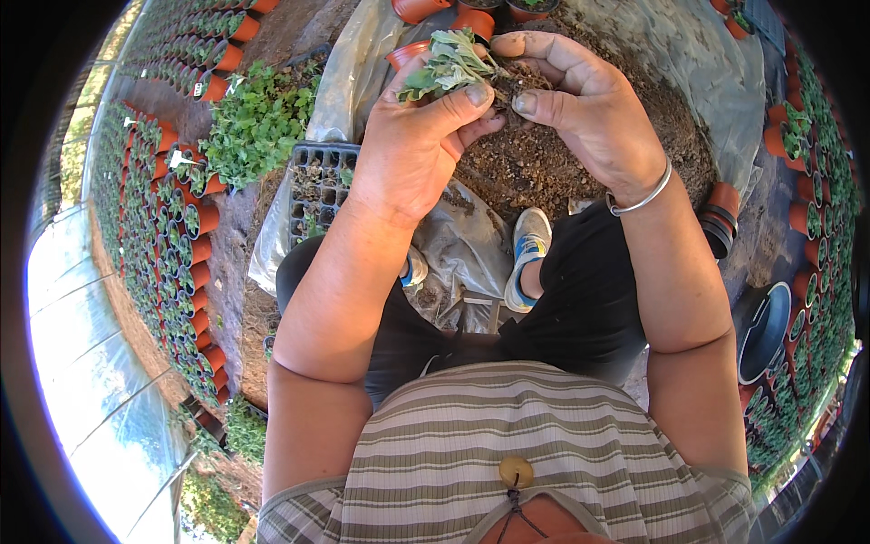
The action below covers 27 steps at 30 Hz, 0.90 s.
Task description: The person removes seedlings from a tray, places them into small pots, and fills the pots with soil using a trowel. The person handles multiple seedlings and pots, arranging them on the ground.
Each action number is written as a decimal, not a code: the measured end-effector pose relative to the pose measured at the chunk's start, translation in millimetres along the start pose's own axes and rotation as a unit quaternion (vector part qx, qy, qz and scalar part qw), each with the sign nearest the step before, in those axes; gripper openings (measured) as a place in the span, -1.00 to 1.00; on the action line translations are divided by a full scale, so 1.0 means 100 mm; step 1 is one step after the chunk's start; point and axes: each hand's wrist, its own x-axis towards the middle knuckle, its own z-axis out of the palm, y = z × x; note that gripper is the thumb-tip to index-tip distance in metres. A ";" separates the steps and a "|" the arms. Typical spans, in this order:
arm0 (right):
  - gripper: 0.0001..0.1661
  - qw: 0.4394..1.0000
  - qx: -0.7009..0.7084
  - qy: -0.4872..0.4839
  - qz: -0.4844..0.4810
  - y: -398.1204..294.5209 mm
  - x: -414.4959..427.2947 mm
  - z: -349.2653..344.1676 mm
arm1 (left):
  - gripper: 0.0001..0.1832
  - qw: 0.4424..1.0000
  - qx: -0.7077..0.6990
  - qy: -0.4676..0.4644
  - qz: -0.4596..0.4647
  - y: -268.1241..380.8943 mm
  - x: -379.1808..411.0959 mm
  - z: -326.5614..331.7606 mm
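Between thumb and fingers, my left hand (425, 129) grips a seedling (452, 62) by its leafy stem, the green leaves pointing left. My right hand (584, 95) pinches the seedling's root ball (520, 81), a brown clump of roots and soil, from the other side. Both hands are raised over a heap of loose potting soil (527, 166) on plastic sheeting. Just behind my left fingers stand orange plastic pots (408, 53), partly hidden by the hand and leaves. Soil marks my thumbs and fingertips.
A black seedling tray (319, 180) lies left of my left forearm, with a mass of leafy seedlings (255, 126) beyond it. Nested pots (720, 214) lie at right, near a dark bucket (764, 333). Rows of potted plants (194, 251) line both sides.
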 end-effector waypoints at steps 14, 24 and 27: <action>-0.76 0.987 -0.153 0.055 -0.015 0.03 0.01 -0.01 | -0.76 0.996 0.044 0.051 0.049 0.02 -0.03 0.04; -0.77 1.000 0.010 0.004 0.004 0.06 0.01 -0.06 | -0.77 0.998 0.019 0.048 0.038 -0.01 -0.02 -0.01; -0.78 0.999 0.025 0.014 0.015 0.04 0.02 -0.04 | -0.78 0.999 -0.006 0.042 0.033 0.00 -0.02 -0.03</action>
